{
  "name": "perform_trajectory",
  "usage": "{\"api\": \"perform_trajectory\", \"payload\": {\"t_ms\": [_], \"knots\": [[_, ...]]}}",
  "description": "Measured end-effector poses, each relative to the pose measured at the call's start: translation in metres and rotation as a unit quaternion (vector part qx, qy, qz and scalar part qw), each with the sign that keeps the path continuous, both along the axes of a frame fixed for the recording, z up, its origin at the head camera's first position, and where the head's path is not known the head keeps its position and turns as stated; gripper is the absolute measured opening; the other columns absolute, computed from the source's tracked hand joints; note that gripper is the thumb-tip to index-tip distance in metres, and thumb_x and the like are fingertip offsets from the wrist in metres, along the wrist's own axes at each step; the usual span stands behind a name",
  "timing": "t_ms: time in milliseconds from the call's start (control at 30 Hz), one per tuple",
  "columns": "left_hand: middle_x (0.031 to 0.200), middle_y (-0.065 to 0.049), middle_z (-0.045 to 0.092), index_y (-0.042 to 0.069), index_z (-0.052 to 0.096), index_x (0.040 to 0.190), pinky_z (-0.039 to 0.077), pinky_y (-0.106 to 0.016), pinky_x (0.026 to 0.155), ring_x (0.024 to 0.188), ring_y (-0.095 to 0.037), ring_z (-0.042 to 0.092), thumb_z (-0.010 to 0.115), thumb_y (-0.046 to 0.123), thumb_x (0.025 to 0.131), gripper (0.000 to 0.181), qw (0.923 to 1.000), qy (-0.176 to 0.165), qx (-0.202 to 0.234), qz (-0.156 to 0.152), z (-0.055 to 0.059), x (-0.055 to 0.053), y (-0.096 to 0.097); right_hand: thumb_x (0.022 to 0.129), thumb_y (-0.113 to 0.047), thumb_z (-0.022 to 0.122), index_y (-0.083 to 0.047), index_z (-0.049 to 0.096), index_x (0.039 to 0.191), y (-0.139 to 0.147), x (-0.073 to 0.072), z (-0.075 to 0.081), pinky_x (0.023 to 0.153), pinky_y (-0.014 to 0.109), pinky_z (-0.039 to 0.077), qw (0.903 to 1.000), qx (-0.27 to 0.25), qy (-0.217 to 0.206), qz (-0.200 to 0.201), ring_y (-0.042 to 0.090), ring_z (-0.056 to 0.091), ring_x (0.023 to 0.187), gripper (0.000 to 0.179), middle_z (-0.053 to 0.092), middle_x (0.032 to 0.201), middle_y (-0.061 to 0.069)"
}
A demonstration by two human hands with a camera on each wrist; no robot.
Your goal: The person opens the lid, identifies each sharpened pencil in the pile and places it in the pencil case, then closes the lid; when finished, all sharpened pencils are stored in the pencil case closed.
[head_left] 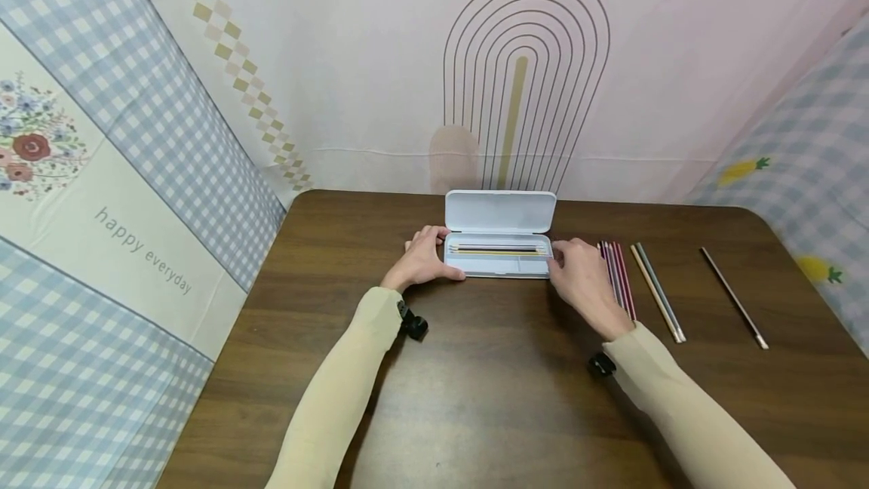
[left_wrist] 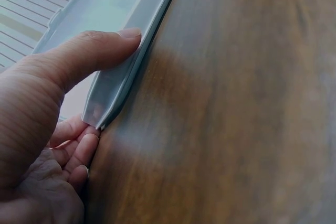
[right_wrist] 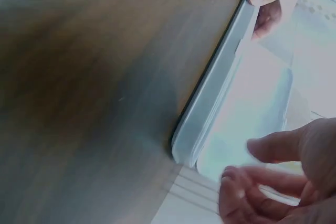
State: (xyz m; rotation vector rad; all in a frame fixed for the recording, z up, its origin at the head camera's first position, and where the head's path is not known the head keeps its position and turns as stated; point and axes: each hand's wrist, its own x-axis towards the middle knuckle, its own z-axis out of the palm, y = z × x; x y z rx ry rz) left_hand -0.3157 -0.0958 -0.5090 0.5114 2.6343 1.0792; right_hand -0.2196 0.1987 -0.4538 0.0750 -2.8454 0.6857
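A pale pencil case (head_left: 478, 266) lies on the table with its hinged lid (head_left: 500, 211) raised at the back. Several pencils (head_left: 498, 252) lie lengthwise in the case's back part. My left hand (head_left: 424, 256) holds the case's left end, its thumb against the front edge and the other fingers curled around the end, as the left wrist view also shows. At the right end hovers my right hand (head_left: 582, 278). In the right wrist view, that hand's fingers (right_wrist: 273, 179) are loosely bent with nothing visible between them; whether they touch the case in the head view I cannot tell.
Right of my right hand lie several reddish and purple pencils (head_left: 624, 281), partly hidden by it. Beyond them are a tan pencil (head_left: 655, 293) beside a grey-blue pencil (head_left: 660, 289), then a lone dark pencil (head_left: 733, 296). A patterned cloth (head_left: 366, 81) hangs behind the brown table (head_left: 475, 383).
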Motion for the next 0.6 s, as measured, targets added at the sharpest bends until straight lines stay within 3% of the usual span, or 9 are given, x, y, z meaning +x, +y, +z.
{"api": "perform_trajectory", "payload": {"t_ms": [133, 233, 400, 500, 600], "knots": [[0.151, -0.017, 0.054, 0.007, 0.047, 0.155, 0.032, -0.05, 0.119, 0.142, -0.033, 0.048, 0.097, 0.039, 0.079, 0.096, 1.0, -0.002, -0.001, 0.002, 0.002, 0.001, 0.001, 0.1, -0.005, 0.066, 0.019, 0.068, 0.127, 0.018, 0.013, 0.001, 0.09, 0.065, 0.057, 0.9992, 0.007, -0.033, -0.023, 0.051, 0.072, 0.101, 0.037, 0.074, 0.113, 0.038], [0.151, -0.017, 0.054, 0.008, 0.047, 0.155, 0.032, -0.05, 0.12, 0.142, -0.033, 0.048, 0.097, 0.039, 0.079, 0.096, 1.0, -0.004, 0.001, 0.003, 0.002, 0.002, 0.001, 0.1, -0.006, 0.066, 0.018, 0.067, 0.128, 0.034, 0.022, -0.002, 0.084, 0.063, 0.059, 0.9975, 0.004, -0.059, -0.038, 0.049, 0.073, 0.095, 0.037, 0.072, 0.117, 0.04], [0.151, -0.017, 0.054, 0.008, 0.048, 0.155, 0.031, -0.051, 0.121, 0.143, -0.033, 0.048, 0.097, 0.038, 0.079, 0.096, 1.0, -0.004, 0.004, 0.004, 0.002, 0.002, 0.001, 0.098, -0.004, 0.064, 0.012, 0.073, 0.106, 0.059, 0.033, -0.009, 0.063, 0.045, 0.053, 0.9956, 0.007, -0.082, -0.045, 0.036, 0.066, 0.074, 0.02, 0.074, 0.094, 0.031], [0.15, -0.017, 0.054, 0.007, 0.048, 0.154, 0.032, -0.051, 0.12, 0.142, -0.033, 0.048, 0.097, 0.04, 0.078, 0.096, 1.0, -0.002, 0.004, 0.003, 0.001, 0.002, 0.0, 0.094, -0.002, 0.061, 0.006, 0.072, 0.091, 0.071, 0.037, -0.013, 0.058, 0.037, 0.045, 0.9954, 0.008, -0.084, -0.045, 0.031, 0.061, 0.068, 0.014, 0.07, 0.079, 0.021], [0.149, -0.017, 0.055, 0.007, 0.048, 0.155, 0.032, -0.051, 0.12, 0.142, -0.034, 0.049, 0.097, 0.04, 0.078, 0.097, 1.0, -0.001, 0.004, 0.002, 0.001, 0.001, 0.0, 0.092, -0.001, 0.059, 0.005, 0.075, 0.091, 0.08, 0.041, -0.015, 0.058, 0.035, 0.044, 0.9937, 0.01, -0.096, -0.057, 0.031, 0.061, 0.07, 0.017, 0.071, 0.08, 0.02]]}}
